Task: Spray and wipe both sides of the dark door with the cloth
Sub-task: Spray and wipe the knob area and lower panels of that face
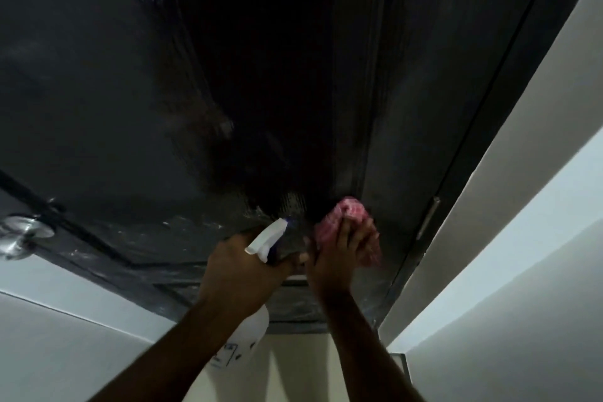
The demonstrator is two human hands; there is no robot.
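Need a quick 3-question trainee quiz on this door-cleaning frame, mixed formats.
1. True or false: the left hand grips the bottle.
2. What does the right hand hold against the door? A) sponge B) cloth C) brush
3. Fill in: in this view the knob sits at the picture's ___ edge.
Key: 1 true; 2 B; 3 left.
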